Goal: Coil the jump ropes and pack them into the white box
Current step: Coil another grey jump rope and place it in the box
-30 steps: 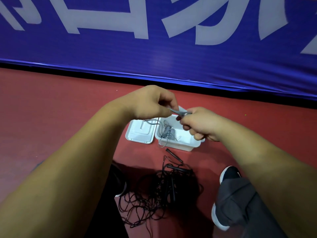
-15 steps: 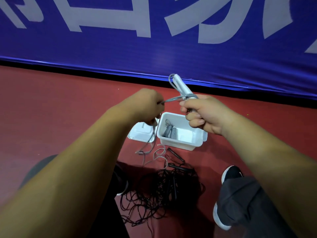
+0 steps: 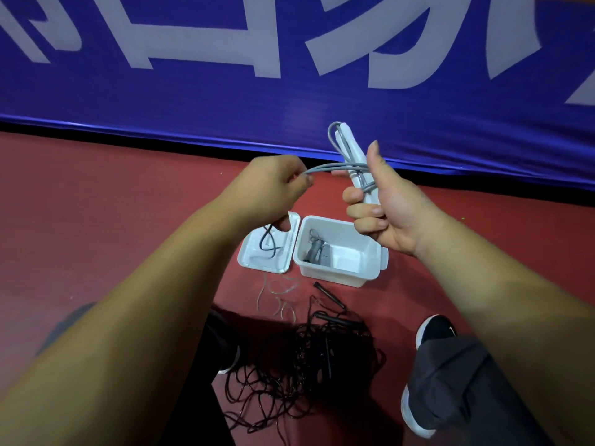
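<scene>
Rope [image 3: 335,167] handles [image 3: 349,149] stand gripped in the right hand [image 3: 383,207] at centre frame; the left hand [image 3: 273,185] pinches its grey cord above the box [image 3: 341,252].

The box [image 3: 341,272] stands on the floor [image 3: 96,204] before the banner [image 3: 289,91], its lid [image 3: 254,265] touching it on the left. A coil [image 3: 317,254] lies in the box, by its left wall. Nearer the person, a tangle [image 3: 299,365] lies on the floor between the left shoe [image 3: 230,355] and right shoe [image 3: 434,329]. Above the box the right hand [image 3: 383,204] grips the handles [image 3: 349,156] upright. The left hand [image 3: 273,185], above the lid, pinches the cord [image 3: 325,169] running left from them.
</scene>
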{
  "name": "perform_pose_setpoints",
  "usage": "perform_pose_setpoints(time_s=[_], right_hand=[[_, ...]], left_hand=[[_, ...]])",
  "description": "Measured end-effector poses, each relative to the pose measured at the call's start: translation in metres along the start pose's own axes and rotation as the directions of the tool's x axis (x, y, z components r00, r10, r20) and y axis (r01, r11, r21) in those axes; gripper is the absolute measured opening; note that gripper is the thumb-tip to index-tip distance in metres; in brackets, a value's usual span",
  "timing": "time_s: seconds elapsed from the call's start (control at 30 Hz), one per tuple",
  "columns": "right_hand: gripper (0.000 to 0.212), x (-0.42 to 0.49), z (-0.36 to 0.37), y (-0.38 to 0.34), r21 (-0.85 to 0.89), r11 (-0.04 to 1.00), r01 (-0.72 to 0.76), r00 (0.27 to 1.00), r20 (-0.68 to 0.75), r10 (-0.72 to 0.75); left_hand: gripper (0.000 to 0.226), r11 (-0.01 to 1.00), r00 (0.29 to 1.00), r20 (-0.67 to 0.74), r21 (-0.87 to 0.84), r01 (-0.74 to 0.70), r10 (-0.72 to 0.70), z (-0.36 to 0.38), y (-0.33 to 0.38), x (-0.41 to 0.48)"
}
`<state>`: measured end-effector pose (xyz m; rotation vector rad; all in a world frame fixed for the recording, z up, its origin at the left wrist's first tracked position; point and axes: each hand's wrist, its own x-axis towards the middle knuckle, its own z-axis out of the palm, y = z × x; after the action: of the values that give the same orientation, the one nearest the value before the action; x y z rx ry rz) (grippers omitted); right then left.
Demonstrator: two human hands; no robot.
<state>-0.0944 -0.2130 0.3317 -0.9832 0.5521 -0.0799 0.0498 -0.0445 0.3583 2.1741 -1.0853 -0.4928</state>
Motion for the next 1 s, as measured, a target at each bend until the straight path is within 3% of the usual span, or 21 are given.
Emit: perform_pose_setpoints(time_s=[0.1, 0.2, 0.27, 0.33, 0.47, 0.57, 0.77, 1.0], right_hand=[[0.066, 0.004, -0.002, 0.002, 0.011, 1.000, -0.008, 0.998, -0.055, 0.009], [0.059, 0.006, -0.003, 0.002, -0.003, 1.000, -0.017, 0.996, -0.090, 0.016], [0.055, 0.006, -0.003, 0.001, 0.003, 1.000, -0.017, 0.996, -0.092, 0.018], [0.049, 0.006, -0.003, -0.001, 0.027, 1.000, -0.015, 0.995, -0.094, 0.017], [0.024, 0.003, -0.006, -0.008, 0.079, 0.997, -0.018, 0.996, -0.085, 0.025], [0.019, -0.001, -0.008, -0.011, 0.069, 0.996, -0.059, 0.997, -0.040, 0.062], [0.012, -0.010, 0.000, -0.010, -0.014, 0.994, -0.109, 0.993, 0.034, 0.109], [0.011, -0.020, 0.006, -0.006, -0.163, 0.971, -0.174, 0.971, 0.137, 0.197]], left_hand=[[0.026, 0.959, 0.991, 0.130, -0.278, 0.059, -0.023, 0.006, 0.000, 0.002], [0.028, 0.800, 0.982, 0.164, -0.599, 0.026, 0.091, 0.004, 0.001, 0.003], [0.036, 0.745, 0.974, 0.184, -0.666, 0.025, 0.132, 0.002, 0.002, 0.003], [0.040, 0.786, 0.968, 0.199, -0.618, 0.005, 0.150, -0.001, 0.001, 0.003], [0.027, 0.911, 0.940, 0.291, -0.411, -0.044, 0.177, -0.013, -0.006, 0.000], [0.018, 0.970, 0.915, 0.388, -0.241, -0.014, 0.109, -0.016, -0.015, -0.001], [0.015, 0.998, 0.893, 0.450, -0.056, 0.040, -0.010, -0.007, -0.019, 0.001], [0.008, 0.996, 0.925, 0.374, 0.080, 0.036, -0.063, 0.008, -0.027, 0.013]])
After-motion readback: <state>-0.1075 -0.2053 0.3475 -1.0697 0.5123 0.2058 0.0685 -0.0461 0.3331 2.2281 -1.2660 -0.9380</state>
